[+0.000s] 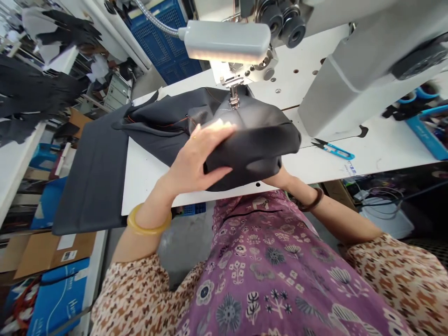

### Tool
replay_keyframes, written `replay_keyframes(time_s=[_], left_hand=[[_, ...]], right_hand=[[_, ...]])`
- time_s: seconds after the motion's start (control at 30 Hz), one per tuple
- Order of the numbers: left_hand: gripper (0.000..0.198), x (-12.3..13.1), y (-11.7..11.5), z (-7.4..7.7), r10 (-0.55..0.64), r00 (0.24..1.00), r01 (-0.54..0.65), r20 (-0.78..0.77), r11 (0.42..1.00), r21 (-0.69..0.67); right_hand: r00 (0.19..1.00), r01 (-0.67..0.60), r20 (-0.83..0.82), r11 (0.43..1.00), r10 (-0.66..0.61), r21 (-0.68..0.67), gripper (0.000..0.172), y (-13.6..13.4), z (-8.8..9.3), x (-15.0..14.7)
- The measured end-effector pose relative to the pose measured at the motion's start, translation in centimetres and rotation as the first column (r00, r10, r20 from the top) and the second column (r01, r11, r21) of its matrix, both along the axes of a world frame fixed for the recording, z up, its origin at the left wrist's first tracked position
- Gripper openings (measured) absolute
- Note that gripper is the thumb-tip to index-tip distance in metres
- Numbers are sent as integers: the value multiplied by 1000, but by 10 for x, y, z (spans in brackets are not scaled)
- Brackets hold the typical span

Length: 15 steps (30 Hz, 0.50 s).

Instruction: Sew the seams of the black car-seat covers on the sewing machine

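Note:
A dark grey leather-like cover (pixel 252 135) lies bunched under the presser foot (pixel 234 100) of a white sewing machine (pixel 353 70). My left hand (pixel 199 158) rests on top of the bunched piece, fingers curved over its near left side and pressing it. My right hand (pixel 280 177) reaches under the piece's near edge; only the wrist with a dark bracelet shows, the fingers are hidden by the material. More of the dark material (pixel 98 177) trails left and hangs off the table's left edge.
Blue thread snips (pixel 334 149) lie on the white table (pixel 147 172) right of the work. A lamp head (pixel 227 42) hangs over the needle. A blue tray (pixel 429 130) sits at far right. Cardboard and blue boxes (pixel 52 280) stand on the floor left.

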<state>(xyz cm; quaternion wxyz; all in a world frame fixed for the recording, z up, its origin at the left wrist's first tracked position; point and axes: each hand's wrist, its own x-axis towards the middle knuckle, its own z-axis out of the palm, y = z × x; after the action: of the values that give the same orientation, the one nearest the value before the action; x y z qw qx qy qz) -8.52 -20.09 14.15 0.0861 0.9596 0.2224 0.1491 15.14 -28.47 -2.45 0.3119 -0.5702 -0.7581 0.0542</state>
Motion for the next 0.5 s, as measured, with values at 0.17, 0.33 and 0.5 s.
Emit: replay_keyframes(time_s=[0.17,0.33,0.5], left_hand=[[16,-14,21,-12,185,980,-170,68,968,-184],[24,-15,11,-40,11,1000,-12,-4,993,-116],[11,11,-6,-27,-256,949,269,-182,962,48]], right_hand=[[968,164,-178,983,-175,-79,10,-31,-2,22],[908,274,-285,950,-306,-148,9,-23,-36,39],[929,91,-342,983,-143,-162,11,9,-7,68]])
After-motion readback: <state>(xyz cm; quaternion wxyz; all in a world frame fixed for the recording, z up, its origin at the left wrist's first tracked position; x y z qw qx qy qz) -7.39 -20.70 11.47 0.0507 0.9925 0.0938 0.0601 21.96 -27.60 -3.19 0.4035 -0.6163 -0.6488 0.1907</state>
